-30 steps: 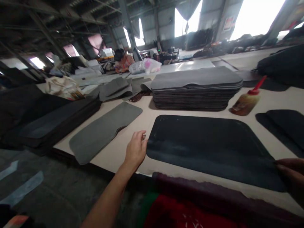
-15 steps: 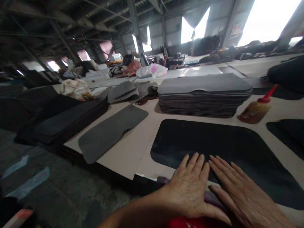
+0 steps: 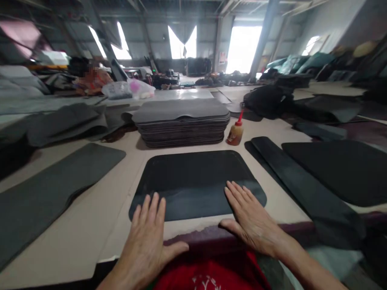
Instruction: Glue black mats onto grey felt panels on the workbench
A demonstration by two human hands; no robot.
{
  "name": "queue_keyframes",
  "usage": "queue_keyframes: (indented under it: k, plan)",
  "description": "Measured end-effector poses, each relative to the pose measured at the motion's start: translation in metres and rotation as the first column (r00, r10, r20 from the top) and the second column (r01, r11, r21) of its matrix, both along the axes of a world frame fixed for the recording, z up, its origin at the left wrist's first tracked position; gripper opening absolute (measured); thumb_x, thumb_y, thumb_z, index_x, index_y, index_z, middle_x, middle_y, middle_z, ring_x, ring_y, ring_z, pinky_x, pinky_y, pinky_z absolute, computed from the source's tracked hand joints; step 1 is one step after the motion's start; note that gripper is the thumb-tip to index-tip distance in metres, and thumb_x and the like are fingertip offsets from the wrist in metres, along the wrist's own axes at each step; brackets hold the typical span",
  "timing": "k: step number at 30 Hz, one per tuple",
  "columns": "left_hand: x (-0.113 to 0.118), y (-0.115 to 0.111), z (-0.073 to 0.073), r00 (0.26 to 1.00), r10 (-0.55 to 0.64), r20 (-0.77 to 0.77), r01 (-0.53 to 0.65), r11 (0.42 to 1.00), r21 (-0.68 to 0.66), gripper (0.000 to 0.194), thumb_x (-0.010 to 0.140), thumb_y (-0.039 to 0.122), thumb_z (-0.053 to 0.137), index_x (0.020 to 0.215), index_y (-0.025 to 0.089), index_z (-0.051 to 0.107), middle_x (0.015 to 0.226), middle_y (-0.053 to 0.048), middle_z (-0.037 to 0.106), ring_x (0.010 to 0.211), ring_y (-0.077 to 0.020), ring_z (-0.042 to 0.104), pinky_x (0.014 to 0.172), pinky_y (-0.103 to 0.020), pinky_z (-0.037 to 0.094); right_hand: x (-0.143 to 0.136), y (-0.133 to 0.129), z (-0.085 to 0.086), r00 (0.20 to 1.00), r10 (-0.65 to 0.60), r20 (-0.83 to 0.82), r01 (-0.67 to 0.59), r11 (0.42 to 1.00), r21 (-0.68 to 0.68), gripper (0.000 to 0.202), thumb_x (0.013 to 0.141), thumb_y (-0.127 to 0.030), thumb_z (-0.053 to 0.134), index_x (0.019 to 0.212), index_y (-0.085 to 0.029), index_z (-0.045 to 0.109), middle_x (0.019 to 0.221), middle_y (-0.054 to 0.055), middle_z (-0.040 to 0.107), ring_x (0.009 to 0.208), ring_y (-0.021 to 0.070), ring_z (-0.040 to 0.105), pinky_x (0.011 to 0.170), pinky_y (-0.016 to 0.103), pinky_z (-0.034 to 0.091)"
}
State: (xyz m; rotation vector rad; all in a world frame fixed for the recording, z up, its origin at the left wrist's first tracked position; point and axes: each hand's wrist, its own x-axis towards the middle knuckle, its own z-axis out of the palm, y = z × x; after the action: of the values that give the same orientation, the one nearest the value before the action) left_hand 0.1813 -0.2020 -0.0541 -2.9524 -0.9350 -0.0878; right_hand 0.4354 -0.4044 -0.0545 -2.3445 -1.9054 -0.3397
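The dark panel lies flat on the worktop, partly under the fingers of both hands and extending beyond their tips. Its corners are rounded, and its near edge runs between the hands.

The left hand is positioned palm down at the near left corner. Its fingers are extended and slightly spread, with the tips over the panel and the thumb angled out to the right. The right hand lies over the near right portion, with fingers straight and pointing away and to the left; the thumb stands apart, short of the near edge. Both hands are open, with nothing gripped. The pressure applied cannot be determined.

Beyond the fingertips, past the panel's far edge, stands a stack of grey sheets. To the right of the stack, beyond the right fingers, is an upright bottle with a red nozzle. To the right of the right fingers lies a long dark piece, followed by a second dark panel. To the left of the left fingers lies a grey piece. Well beyond the fingers, past the stack, are plastic bags and a co-worker.
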Motion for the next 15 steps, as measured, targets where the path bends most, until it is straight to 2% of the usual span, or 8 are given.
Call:
queue_keyframes:
  k: [5, 9, 12, 15]
  plan:
    - [-0.026, 0.025, -0.022, 0.992, -0.069, 0.104, 0.055, 0.99, 0.134, 0.112, 0.076, 0.083, 0.051, 0.151, 0.001, 0.037, 0.161, -0.027, 0.027, 0.15, -0.0414, 0.025, 0.118, -0.059, 0.035, 0.018, -0.021, 0.001, 0.984, -0.15, -0.096, 0.147, 0.988, -0.043, 0.097, 0.096, -0.076, 0.034, 0.149, 0.004, 0.042, 0.158, 0.028, 0.026, 0.149, 0.0385, 0.027, 0.117, 0.059, 0.035]
    - [-0.037, 0.035, -0.026, 0.982, -0.136, 0.128, 0.107, 0.972, 0.207, 0.105, 0.079, 0.078, 0.05, 0.151, 0.002, 0.037, 0.16, -0.027, 0.03, 0.148, -0.0411, 0.032, 0.114, -0.058, 0.041, 0.027, -0.031, -0.001, 0.967, -0.228, -0.114, 0.226, 0.974, -0.033, 0.1, 0.095, -0.077, 0.034, 0.148, 0.008, 0.041, 0.157, 0.03, 0.027, 0.149, 0.0382, 0.025, 0.119, 0.057, 0.032]
    - [-0.044, 0.043, -0.026, 0.98, -0.173, 0.101, 0.146, 0.962, 0.229, 0.099, 0.083, 0.072, 0.051, 0.156, 0.01, 0.028, 0.161, -0.022, 0.031, 0.147, -0.0379, 0.036, 0.112, -0.055, 0.044, 0.03, -0.033, -0.003, 0.952, -0.276, -0.13, 0.272, 0.961, -0.051, 0.1, 0.094, -0.077, 0.035, 0.15, 0.006, 0.039, 0.158, 0.028, 0.025, 0.15, 0.0367, 0.025, 0.12, 0.056, 0.03]
    - [-0.051, 0.057, -0.033, 0.971, -0.218, 0.101, 0.185, 0.947, 0.264, 0.097, 0.085, 0.066, 0.054, 0.161, 0.022, 0.014, 0.163, -0.016, 0.031, 0.145, -0.0362, 0.039, 0.109, -0.054, 0.046, 0.03, -0.032, -0.002, 0.939, -0.298, -0.174, 0.293, 0.955, -0.057, 0.098, 0.094, -0.076, 0.037, 0.151, 0.004, 0.039, 0.159, 0.027, 0.025, 0.15, 0.0356, 0.023, 0.122, 0.056, 0.027]
